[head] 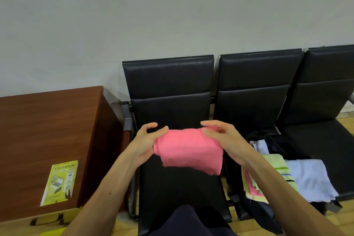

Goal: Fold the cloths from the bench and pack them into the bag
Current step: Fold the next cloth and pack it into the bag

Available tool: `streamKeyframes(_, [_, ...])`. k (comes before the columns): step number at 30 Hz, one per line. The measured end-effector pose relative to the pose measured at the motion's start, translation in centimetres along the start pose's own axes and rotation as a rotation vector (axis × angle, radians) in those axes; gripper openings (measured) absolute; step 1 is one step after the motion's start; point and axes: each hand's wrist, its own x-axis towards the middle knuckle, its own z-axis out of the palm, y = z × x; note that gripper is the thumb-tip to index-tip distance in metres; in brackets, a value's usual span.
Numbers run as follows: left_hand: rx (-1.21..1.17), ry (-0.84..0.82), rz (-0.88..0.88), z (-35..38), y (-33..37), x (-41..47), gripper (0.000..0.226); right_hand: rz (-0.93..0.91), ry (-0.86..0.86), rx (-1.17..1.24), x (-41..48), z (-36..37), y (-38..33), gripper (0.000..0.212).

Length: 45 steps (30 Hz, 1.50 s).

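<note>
well, the soft pink folded cloth could flop open — only its two top ends are pinched, one by the left hand, one by the right hand, and the bottom hangs loose. it is up in the air over the black padded bench seat, looking thick, fuzzy and a bit bunched.

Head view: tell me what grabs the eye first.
A bright pink cloth stands out at the centre, held over the black bench: the left hand grips its left end, the right hand pinches its upper right corner. To the right, pale cloths lie piled further along it; on the left, a yellow leaflet lies on a brown desk.
</note>
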Motion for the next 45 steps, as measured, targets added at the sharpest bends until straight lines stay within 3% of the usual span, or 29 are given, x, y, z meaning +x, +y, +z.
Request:
streamKeyframes(4, [0.025,-0.214,0.009,-0.6,1.0,-0.2,0.050,0.018,-0.122,-0.297,0.3,-0.3,-0.8,0.065])
streamKeyframes(8, [0.363,-0.278,0.153,-0.7,1.8,0.1,0.058,-0.020,-0.132,-0.535,0.7,-0.3,-1.1,0.082])
streamKeyframes(11, [0.574,-0.305,0.251,-0.4,2.0,0.4,0.063,-0.045,-0.086,-0.648,0.9,-0.1,-1.0,0.076])
streamKeyframes(15, [0.805,-0.263,0.325,-0.2,1.9,1.4,0.067,-0.080,-0.007,-0.687,0.9,0.4,-1.0,0.049])
streamKeyframes(18, [0.944,-0.221,0.423,0.5,1.5,1.9,0.054,-0.061,0.085,-0.733,1.2,0.5,-0.5,0.035])
streamKeyframes(21, [1.030,-0.176,0.511,1.6,1.5,2.0,0.036,-0.059,0.179,-0.771,1.2,0.1,-0.1,0.005])
streamKeyframes(30, [1.027,-0.184,0.520,4.9,0.4,3.7,0.027,0.053,0.245,-0.785,-0.5,-3.4,0.9,0.035])
streamKeyframes(36, [0.903,-0.282,0.493,8.4,-1.6,5.1,0.019,0.224,0.304,-0.626,-2.8,-6.3,2.9,0.040])
streamKeyframes(40, [0.727,-0.366,0.456,11.3,-2.1,5.6,0.016,0.276,0.379,-0.358,-4.3,-9.1,5.0,0.029])
streamKeyframes(45, [0.542,-0.404,0.351,14.7,-2.9,5.9,0.011,0.243,0.284,0.145,-6.1,-12.4,6.9,0.046])
